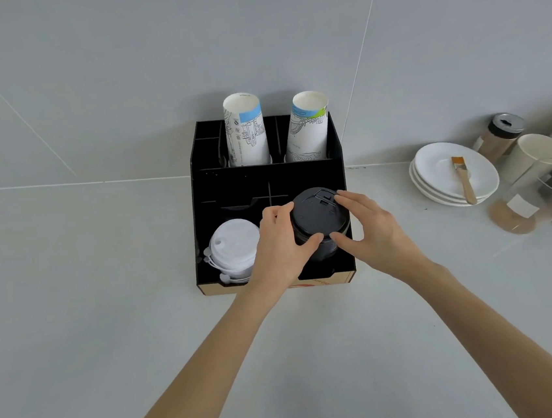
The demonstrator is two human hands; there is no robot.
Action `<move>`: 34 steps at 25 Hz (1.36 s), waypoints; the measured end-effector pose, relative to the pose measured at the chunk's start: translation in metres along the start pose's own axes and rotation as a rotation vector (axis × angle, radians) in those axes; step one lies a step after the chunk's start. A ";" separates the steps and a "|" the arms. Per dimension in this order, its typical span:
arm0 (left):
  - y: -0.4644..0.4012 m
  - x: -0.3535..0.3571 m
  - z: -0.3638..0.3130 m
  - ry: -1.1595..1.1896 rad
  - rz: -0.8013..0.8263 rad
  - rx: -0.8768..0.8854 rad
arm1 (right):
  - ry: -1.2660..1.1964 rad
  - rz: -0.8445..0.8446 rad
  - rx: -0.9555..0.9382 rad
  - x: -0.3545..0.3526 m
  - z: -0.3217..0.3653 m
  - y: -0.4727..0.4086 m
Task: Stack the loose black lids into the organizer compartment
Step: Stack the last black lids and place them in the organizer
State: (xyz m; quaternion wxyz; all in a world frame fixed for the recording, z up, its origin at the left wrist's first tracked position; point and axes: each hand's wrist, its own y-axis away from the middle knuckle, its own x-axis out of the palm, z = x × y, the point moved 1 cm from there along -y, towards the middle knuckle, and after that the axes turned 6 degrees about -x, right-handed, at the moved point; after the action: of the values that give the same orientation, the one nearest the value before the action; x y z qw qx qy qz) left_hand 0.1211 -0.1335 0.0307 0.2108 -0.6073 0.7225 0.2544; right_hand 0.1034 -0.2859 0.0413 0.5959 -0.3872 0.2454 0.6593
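2 hands meet at the centre of the frame, and both are yours. Your left hand (280,242) and your right hand (368,226) close around the stack of black lids (318,219), one on each side. The fingers (345,201) of the right hand curl over the far rim and its thumb presses the near edge; the left thumb meets it there, so both sets of fingers are clamped on the stack. The stack sits in the lower right compartment of the black organizer (240,178), tilted a little toward you, with its top lid showing a small tab.

Just left of it in the frame, in the neighbouring compartment, lies a stack of white lids (232,247). At the back of the organizer, toward the top of the frame, 2 tall stacks of paper cups (246,133) stand mouth-up side by side.

The organizer rests on a pale grey worktop (106,294), against the wall. At the right of the frame, well apart from the organizer, a pile of white saucers (441,174) carries a small brush (463,177), and several jars (501,132) stand beside it.
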 end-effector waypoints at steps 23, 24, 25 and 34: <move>-0.013 0.020 0.019 -0.098 0.004 0.022 | -0.088 0.018 0.039 0.018 -0.022 -0.001; -0.012 0.020 0.020 -0.098 0.001 0.032 | -0.095 0.011 0.044 0.019 -0.022 0.000; -0.012 0.019 0.020 -0.097 0.002 0.031 | -0.100 0.008 0.052 0.020 -0.021 0.001; -0.017 0.003 0.014 -0.068 0.123 0.018 | -0.051 0.066 0.049 0.015 -0.015 -0.001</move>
State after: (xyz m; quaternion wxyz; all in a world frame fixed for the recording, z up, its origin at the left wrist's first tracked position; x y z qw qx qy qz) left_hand 0.1373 -0.1296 0.0162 0.2246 -0.5510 0.7530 0.2810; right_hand 0.1081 -0.2884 0.0214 0.5892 -0.3473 0.2589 0.6820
